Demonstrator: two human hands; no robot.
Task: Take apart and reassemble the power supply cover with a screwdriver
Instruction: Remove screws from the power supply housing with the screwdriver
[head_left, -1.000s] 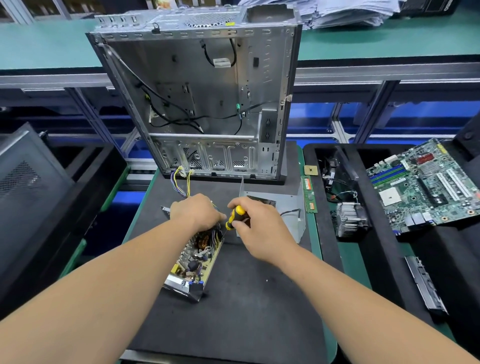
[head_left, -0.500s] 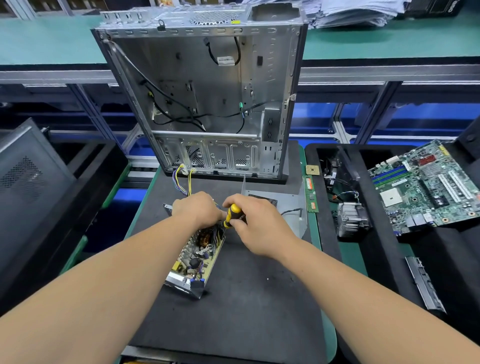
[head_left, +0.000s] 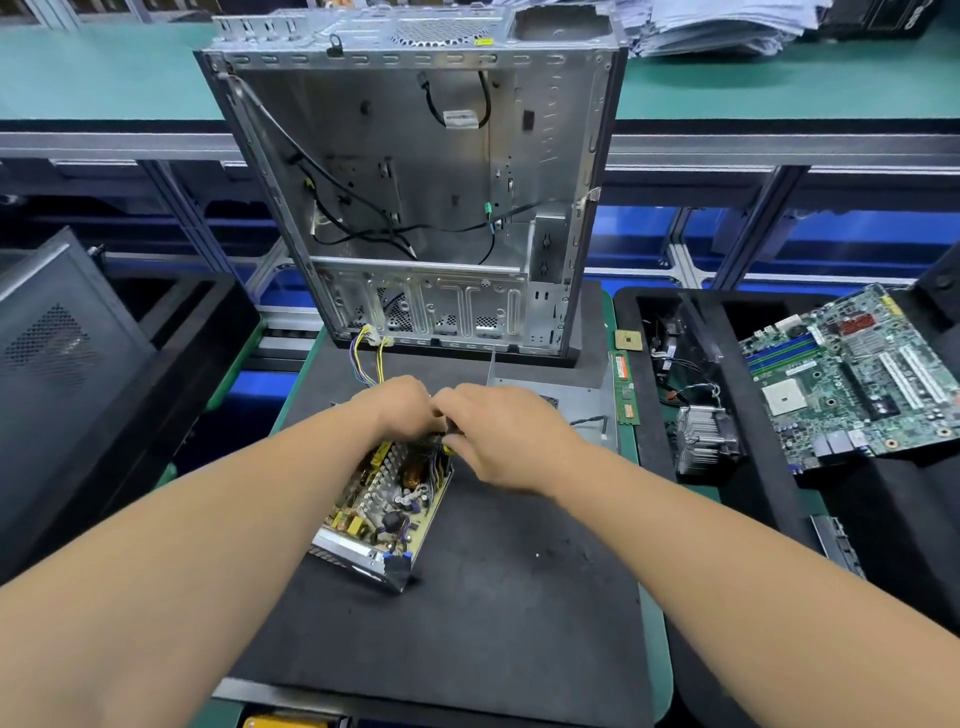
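I have both hands meeting over the far end of the power supply (head_left: 382, 506), which lies open on the black mat (head_left: 467, 597) with its circuit board and coils exposed. My left hand (head_left: 402, 408) is curled down onto that far end, its fingers hidden, so I cannot tell whether it grips anything. My right hand (head_left: 498, 436) touches the left one and is closed around the screwdriver (head_left: 448, 448); only a sliver of its yellow and black handle shows beneath my fingers, pointing down into the supply.

The grey metal cover (head_left: 561, 402) lies flat on the mat just right of the supply, partly under my right hand. Beyond the supply stands the empty computer case (head_left: 415, 197), upright and open towards me, with yellow and purple wires (head_left: 366, 356) hanging out of its lower left corner towards the supply.

Right of the supply, past the cover, a memory stick (head_left: 625, 387) lies along the green tabletop (head_left: 655, 639) edge. Further right, a black tray (head_left: 753, 519) holds a heatsink (head_left: 706, 439) and a green motherboard (head_left: 857, 379) propped at a tilt.
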